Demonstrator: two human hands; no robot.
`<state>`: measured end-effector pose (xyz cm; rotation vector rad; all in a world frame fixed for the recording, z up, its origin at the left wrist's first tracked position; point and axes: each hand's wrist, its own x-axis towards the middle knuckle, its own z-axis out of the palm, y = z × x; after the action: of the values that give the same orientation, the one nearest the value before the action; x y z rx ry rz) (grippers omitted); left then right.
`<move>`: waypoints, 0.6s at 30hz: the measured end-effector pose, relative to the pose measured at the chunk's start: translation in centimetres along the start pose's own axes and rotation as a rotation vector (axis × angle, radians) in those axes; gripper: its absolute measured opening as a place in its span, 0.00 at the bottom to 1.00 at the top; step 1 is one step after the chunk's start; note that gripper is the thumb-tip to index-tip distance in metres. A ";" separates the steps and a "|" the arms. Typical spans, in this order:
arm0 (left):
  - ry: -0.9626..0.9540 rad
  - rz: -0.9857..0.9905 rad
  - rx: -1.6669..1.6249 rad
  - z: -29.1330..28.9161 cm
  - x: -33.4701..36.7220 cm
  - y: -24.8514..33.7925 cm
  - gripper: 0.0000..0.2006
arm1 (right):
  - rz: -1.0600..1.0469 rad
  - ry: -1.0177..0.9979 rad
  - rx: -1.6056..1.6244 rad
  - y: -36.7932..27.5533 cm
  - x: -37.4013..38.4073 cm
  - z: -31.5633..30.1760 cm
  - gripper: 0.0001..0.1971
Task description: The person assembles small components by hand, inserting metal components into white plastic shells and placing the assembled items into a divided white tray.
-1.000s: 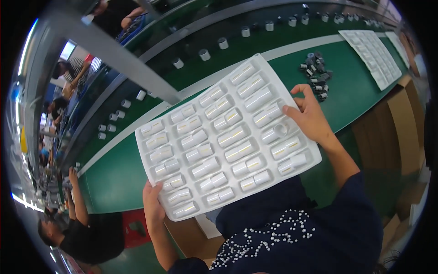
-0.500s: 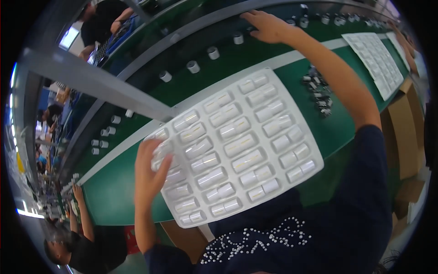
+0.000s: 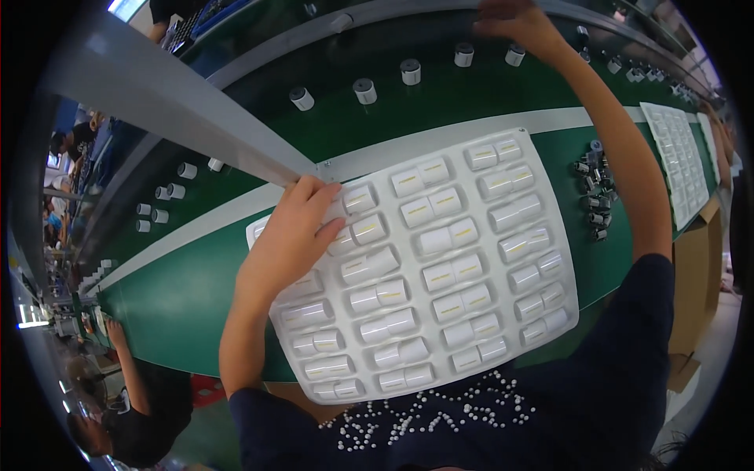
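Operator: Where is the white tray?
Manual: Before you, overlapping the bench.
Operator: And my hands?
Manual: Your left hand bends over its upper-left cells, grip hidden; your right hand, above the conveyor, has fingers too blurred to tell.

A: Anything tight near your left hand?

B: Slanting grey metal post. Foot lands just beyond your knuckles; reaching straight ahead, you'd meet it. Open room lies left: smooth green tabletop, beside the white moulded-plastic tray.

A: And your right hand?

B: It's past the tray, over the dark-green belt. White cylinders with dark ends stand in a row there; you have bare belt between them.

A: Right of the tray?

B: Narrow green strip, then a heap of small black-and-silver parts. Your forearm bounds that side.
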<state>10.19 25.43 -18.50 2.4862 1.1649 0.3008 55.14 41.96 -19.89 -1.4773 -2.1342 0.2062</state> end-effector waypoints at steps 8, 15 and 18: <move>0.069 -0.035 -0.118 0.4 -1.6 -1.5 0.17 | 0.361 0.105 1.640 -14.5 -11.5 -0.1 0.18; 0.134 -0.193 -1.466 -0.5 -1.3 3.1 0.20 | 0.396 -0.066 1.542 -23.0 -14.9 0.4 0.18; 0.029 -0.216 -1.902 0.6 -1.1 4.7 0.23 | 0.281 -0.111 1.292 -24.9 -15.1 0.9 0.18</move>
<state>12.92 21.68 -17.14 0.6708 0.4991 0.8304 38.11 18.75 -15.55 -0.9017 -1.2630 1.4523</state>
